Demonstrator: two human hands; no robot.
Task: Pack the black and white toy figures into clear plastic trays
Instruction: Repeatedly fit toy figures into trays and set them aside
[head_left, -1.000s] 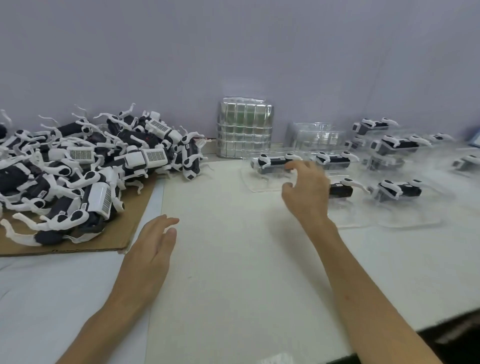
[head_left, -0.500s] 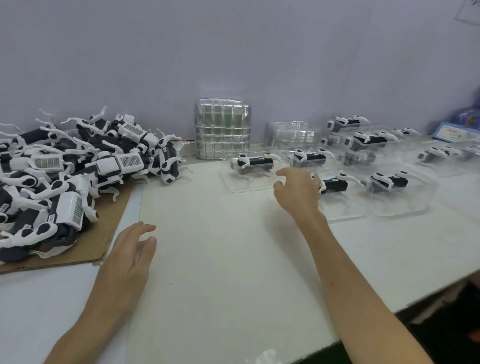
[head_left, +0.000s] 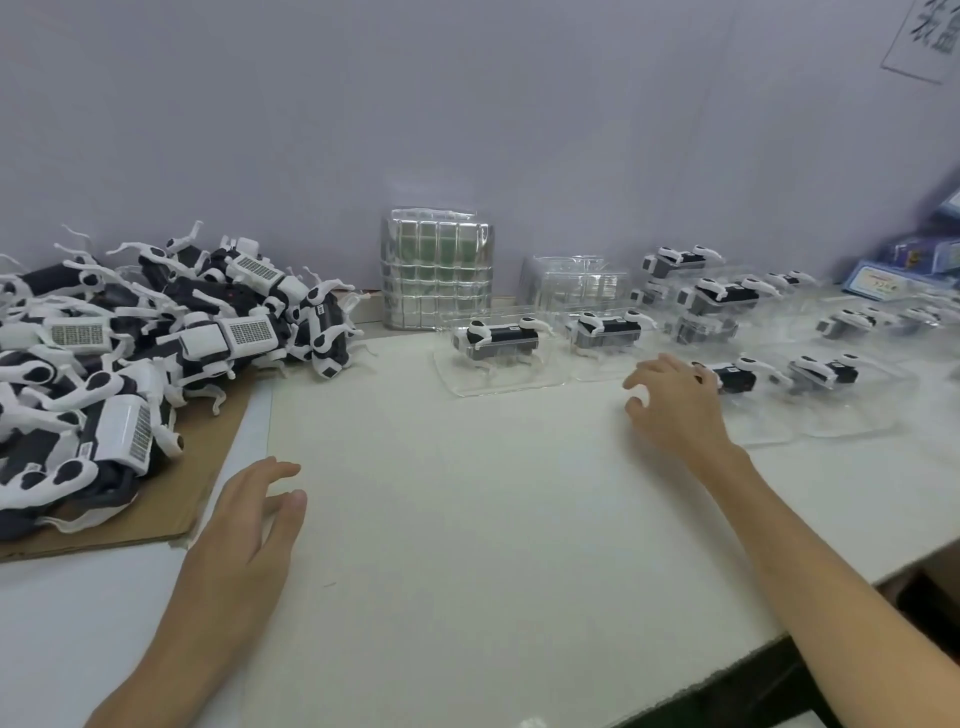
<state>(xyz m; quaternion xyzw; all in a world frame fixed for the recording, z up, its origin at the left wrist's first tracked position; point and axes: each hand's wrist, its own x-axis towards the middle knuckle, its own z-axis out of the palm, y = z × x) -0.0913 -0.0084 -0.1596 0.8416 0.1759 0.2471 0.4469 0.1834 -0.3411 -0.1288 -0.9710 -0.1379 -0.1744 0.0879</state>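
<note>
A white bench (head_left: 467, 545) runs below a plain wall. On its left, on a cardboard sheet (head_left: 208, 467), lies a tangled pile of black and white toy figures (head_left: 156, 338) waiting to be packed. Along the right and back stand the filled clear trays (head_left: 467, 387), one figure in each, in loose rows. A stack of empty trays (head_left: 437, 275) leans upright against the wall between the two groups.

I read this as the gap between two packs. My left hand (head_left: 249, 525) lies near the cardboard's edge, its grip wide and holding nothing. My right hand (head_left: 675, 400) hovers just beside the near filled trays, fingers spread and lightly bent, its grip empty as well. The next move, I judge, calls for an empty tray from the stack and one figure worked free of the pile, whose thin white legs look apt to snag.

The paper notice (head_left: 930, 36) on the wall and the blue packets (head_left: 883, 280) at far right carry print too cropped and blurred to read.
</note>
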